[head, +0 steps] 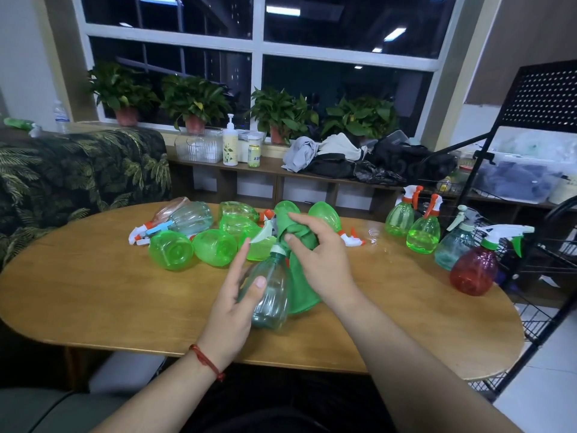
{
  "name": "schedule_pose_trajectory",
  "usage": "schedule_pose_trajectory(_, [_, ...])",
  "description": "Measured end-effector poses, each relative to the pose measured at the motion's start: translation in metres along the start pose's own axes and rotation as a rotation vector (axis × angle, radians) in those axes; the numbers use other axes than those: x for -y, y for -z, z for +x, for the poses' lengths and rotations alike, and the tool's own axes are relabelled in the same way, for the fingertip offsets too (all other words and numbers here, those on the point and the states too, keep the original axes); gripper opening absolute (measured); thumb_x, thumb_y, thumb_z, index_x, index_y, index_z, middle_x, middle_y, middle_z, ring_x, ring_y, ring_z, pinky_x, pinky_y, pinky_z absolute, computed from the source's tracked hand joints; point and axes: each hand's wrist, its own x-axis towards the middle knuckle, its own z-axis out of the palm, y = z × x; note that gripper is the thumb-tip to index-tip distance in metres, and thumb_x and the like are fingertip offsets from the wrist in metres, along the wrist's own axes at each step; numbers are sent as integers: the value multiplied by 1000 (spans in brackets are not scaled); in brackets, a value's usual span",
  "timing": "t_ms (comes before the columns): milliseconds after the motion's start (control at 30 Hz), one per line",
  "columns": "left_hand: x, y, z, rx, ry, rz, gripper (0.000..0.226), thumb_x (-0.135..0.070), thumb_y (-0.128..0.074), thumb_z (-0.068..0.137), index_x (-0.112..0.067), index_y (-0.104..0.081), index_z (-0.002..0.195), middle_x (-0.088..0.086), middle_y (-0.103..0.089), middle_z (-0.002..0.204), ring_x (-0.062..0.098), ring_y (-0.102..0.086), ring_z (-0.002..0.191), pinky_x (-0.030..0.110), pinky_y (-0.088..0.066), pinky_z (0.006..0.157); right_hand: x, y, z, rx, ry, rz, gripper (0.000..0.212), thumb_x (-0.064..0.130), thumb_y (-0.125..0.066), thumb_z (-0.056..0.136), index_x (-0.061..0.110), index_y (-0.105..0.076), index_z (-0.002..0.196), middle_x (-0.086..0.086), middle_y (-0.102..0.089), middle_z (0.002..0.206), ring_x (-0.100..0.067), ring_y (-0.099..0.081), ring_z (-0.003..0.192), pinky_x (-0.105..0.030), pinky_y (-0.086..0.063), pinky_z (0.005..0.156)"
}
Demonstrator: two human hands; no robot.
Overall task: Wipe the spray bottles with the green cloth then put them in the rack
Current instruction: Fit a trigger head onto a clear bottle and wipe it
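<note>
My left hand (232, 303) holds a teal see-through spray bottle (272, 296) by its body, thumb on the front, above the wooden table (93, 292). My right hand (321, 260) grips the green cloth (299, 276), bunched around the bottle's neck and spray head, with the rest hanging down beside the bottle. Behind them several green bottles (171, 250) lie on their sides in a heap. At the table's right end stand two green bottles (424, 234), a teal bottle (452, 245) and a red bottle (473, 270). The black wire rack (537, 251) stands at the right.
A sofa with a leaf-print cover (78, 176) is at the left. A low shelf (271, 165) under the window carries a pump bottle, a can, a clear box and piled clothes. Potted plants (193, 101) line the sill. The table's near left surface is bare wood.
</note>
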Motion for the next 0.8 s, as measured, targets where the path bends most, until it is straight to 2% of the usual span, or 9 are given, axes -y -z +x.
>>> schedule_pose_trajectory(67, [-1,-1,0,22,-13,17,73,-62,-62,96,-57,-29,161,-13,-37,169,14,-37,155,57,-34,126,-2,3,2,48,122,-99,42,21,-81,95,27,-73,136,11,-68,130,-4,-61,125,-20,-44,111])
schedule_pose_trajectory(200, [-1,-2,-3,56,-46,62,79,-75,-62,92,-58,-27,161,-11,-39,168,15,-40,154,56,-36,125,-2,13,12,117,-46,-111,46,35,-75,99,36,-66,144,16,-72,130,-7,-70,112,-25,-52,107])
schedule_pose_trajectory(267, [-2,-2,-5,36,-59,41,76,-67,-64,95,-56,-29,161,-2,-50,161,23,-50,147,57,-43,119,-6,17,14,165,-122,-60,37,37,-72,101,31,-71,137,14,-77,122,-5,-72,109,-37,-55,106])
schedule_pose_trajectory(333, [-3,-2,-6,-14,-64,4,68,-51,-64,99,-55,-33,160,-1,-62,145,26,-63,133,45,-56,107,-11,20,15,216,-165,-79,31,41,-69,101,28,-75,128,13,-79,114,-6,-73,107,-43,-57,103])
schedule_pose_trajectory(400, [-3,-2,-6,-24,-54,-20,66,-41,-62,100,-55,-35,159,-1,-65,139,26,-68,125,37,-60,97,-16,23,14,249,-219,-41,24,35,-69,102,28,-77,124,13,-80,111,-9,-75,104,-45,-59,100])
schedule_pose_trajectory(500, [-2,-2,-2,11,-26,25,69,-55,-62,98,-57,-30,160,-5,-55,156,25,-55,142,56,-49,114,-21,22,11,151,-195,-13,27,24,-71,102,25,-75,129,12,-79,117,-4,-73,108,-38,-56,105])
schedule_pose_trajectory(600, [-2,-2,-3,50,-49,86,70,-59,-58,98,-57,-28,161,-16,-36,169,14,-37,156,56,-33,126,-15,14,10,51,-100,49,31,19,-71,102,25,-73,133,12,-75,127,-2,-68,119,-24,-50,108])
schedule_pose_trajectory(700, [-1,0,-5,37,-71,49,69,-51,-59,100,-51,-30,162,-6,-47,164,21,-47,150,56,-40,122,-10,12,11,147,-110,-13,30,20,-69,104,26,-72,133,12,-74,124,2,-67,111,-14,-47,97])
schedule_pose_trajectory(800, [-3,-1,-7,-6,-65,1,68,-46,-61,99,-51,-34,161,2,-65,141,26,-66,129,42,-57,105,-12,28,17,284,-211,-132,23,29,-67,105,27,-75,126,12,-77,104,-1,-70,84,-25,-52,76])
